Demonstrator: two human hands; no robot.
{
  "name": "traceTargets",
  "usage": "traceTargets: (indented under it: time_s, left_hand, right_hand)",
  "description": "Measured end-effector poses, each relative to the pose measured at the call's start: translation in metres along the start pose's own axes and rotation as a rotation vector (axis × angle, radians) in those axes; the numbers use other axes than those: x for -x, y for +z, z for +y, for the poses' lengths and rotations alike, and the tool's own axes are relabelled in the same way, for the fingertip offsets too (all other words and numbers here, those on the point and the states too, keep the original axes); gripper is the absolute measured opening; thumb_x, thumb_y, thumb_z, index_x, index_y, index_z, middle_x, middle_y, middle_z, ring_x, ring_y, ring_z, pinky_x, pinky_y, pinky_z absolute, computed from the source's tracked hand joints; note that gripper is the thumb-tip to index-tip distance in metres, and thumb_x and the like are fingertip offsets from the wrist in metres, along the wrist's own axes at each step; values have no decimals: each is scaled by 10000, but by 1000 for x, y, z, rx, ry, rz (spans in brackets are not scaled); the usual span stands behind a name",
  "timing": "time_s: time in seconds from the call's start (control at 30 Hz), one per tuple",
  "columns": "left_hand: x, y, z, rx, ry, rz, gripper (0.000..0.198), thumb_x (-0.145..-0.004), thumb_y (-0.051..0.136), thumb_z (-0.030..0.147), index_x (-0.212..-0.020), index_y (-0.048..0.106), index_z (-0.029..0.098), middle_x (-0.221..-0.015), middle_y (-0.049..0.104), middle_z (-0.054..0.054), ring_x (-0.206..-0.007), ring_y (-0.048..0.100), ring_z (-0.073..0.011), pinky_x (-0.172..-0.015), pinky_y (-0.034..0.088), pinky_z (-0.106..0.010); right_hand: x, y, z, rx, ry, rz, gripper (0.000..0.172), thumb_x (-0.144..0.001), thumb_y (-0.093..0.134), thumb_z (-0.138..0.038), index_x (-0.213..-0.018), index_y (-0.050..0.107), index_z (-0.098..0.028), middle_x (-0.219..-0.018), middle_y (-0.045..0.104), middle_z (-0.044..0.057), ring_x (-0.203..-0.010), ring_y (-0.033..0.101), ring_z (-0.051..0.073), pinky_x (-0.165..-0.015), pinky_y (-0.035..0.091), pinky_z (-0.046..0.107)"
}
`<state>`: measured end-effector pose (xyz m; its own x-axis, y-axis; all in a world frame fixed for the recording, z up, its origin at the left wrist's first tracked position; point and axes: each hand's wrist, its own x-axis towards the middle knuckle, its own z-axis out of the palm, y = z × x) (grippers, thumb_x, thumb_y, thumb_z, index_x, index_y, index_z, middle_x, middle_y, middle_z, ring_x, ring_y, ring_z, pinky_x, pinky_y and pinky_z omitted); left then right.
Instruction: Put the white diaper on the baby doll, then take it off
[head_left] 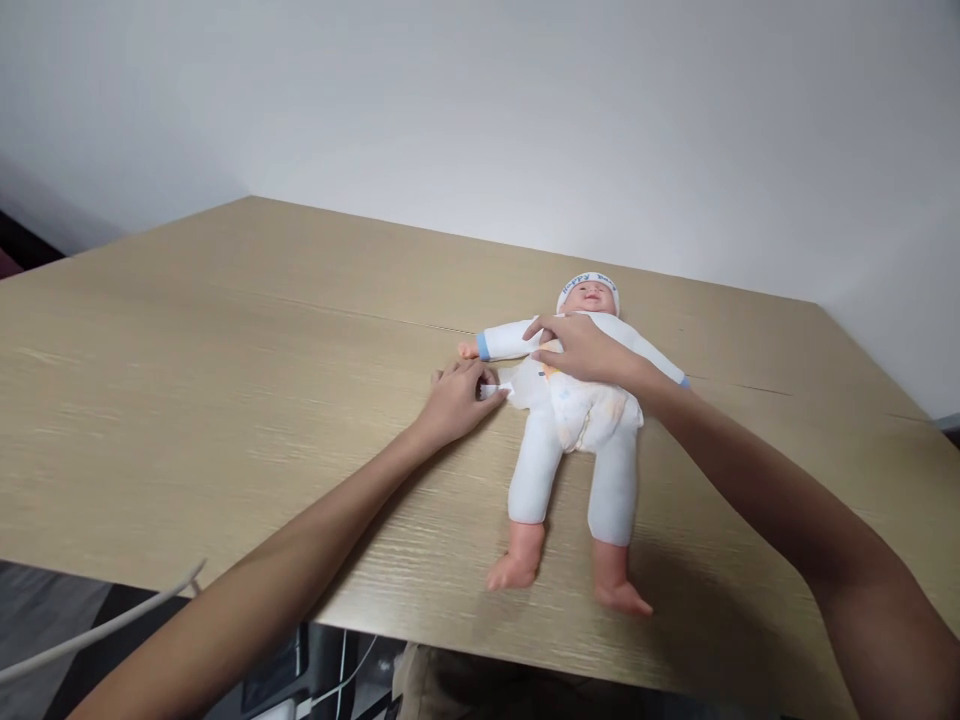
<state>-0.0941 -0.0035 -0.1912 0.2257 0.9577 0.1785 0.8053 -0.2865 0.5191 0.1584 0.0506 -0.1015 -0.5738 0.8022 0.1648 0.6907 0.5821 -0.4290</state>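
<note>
A baby doll (577,440) in a white suit and white cap lies on its back on a wooden table (225,380), head toward the far wall, bare feet toward me. A diaper (589,415) is wrapped round its waist. My left hand (457,397) is closed in a pinch on the diaper's white side tab at the doll's hip. My right hand (581,350) rests on the doll's chest and belly, fingers laid over the front of the diaper and pressing it down.
The table's near edge runs across the bottom of the view. A white cable (97,630) hangs below it at the left, with dark objects and more cables under the table. A plain white wall stands behind the table.
</note>
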Motion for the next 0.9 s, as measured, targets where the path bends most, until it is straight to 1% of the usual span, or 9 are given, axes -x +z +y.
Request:
traceTargets:
  time_s: [0.17, 0.23, 0.33, 0.4, 0.5, 0.6, 0.7, 0.8, 0.9]
  left_hand:
    - [2, -8, 5, 262, -38, 6, 366, -993, 605, 563, -855, 627, 225, -827, 674, -41, -869, 588, -267, -839, 423, -393]
    - [2, -11, 10, 444, -60, -3, 408, -1000, 596, 590, -822, 601, 222, -775, 611, -11, -767, 543, -219, -761, 409, -349]
    - [0, -14, 18, 654, -31, -9, 436, -989, 636, 609, -798, 593, 219, -761, 560, 4, -718, 501, -187, -710, 398, -327]
    - [-3, -15, 25, 727, 11, 0, 440, -988, 657, 598, -772, 582, 222, -752, 536, 4, -711, 477, -180, -701, 390, -328]
    - [-7, -16, 37, 783, 61, 22, 439, -995, 676, 576, -758, 573, 221, -749, 527, 4, -714, 456, -174, -708, 382, -329]
    - [-12, -18, 49, 783, 86, 2, 439, -1002, 681, 576, -775, 600, 210, -752, 543, 5, -713, 449, -164, -701, 363, -320]
    - [-17, -16, 61, 809, 100, 0, 445, -1001, 674, 593, -793, 606, 205, -729, 519, 19, -694, 439, -154, -679, 343, -310]
    - [-21, -10, 72, 848, 94, -9, 443, -998, 670, 594, -797, 588, 208, -714, 496, 31, -662, 418, -142, -647, 318, -301]
    - [-25, -1, 84, 849, 84, -23, 436, -988, 684, 583, -792, 562, 213, -707, 469, 39, -647, 385, -136, -613, 282, -296]
  right_hand:
    - [6, -3, -6, 22, -127, 130, 219, -1031, 606, -153, -1154, 776, -214, -1163, 820, 85, -1048, 728, 262, -959, 542, 422]
    - [13, -12, -13, 1, -288, 56, 271, -1018, 572, -125, -1124, 789, -248, -1203, 814, 66, -1121, 710, 267, -1014, 542, 432]
    - [22, -24, -20, -45, -458, -184, 355, -1000, 521, -122, -1093, 820, -289, -1167, 828, 25, -1146, 705, 268, -1079, 535, 458]
    - [26, -25, -17, 7, -460, -253, 371, -1005, 500, -165, -1098, 836, -292, -1106, 834, 27, -1089, 710, 282, -1091, 525, 505]
    - [27, -18, -9, 71, -432, -238, 384, -1027, 472, -226, -1116, 841, -287, -1097, 835, 38, -1084, 705, 300, -1122, 504, 560]
    - [29, -11, -5, 56, -429, -173, 395, -1060, 439, -229, -1037, 828, -290, -1072, 830, 19, -1054, 705, 273, -1228, 443, 577]
    - [38, -12, -7, 6, -378, 3, 325, -1068, 488, -226, -1052, 806, -289, -1070, 813, 20, -1057, 703, 260, -1279, 398, 568]
    - [52, -16, -8, -95, -257, 256, 231, -1076, 545, -269, -1108, 773, -274, -1115, 788, 55, -1093, 686, 272, -1126, 492, 501]
    - [62, -15, -5, -220, -99, 377, 211, -1089, 598, -395, -975, 705, -254, -930, 718, 36, -873, 627, 231, -857, 512, 401]
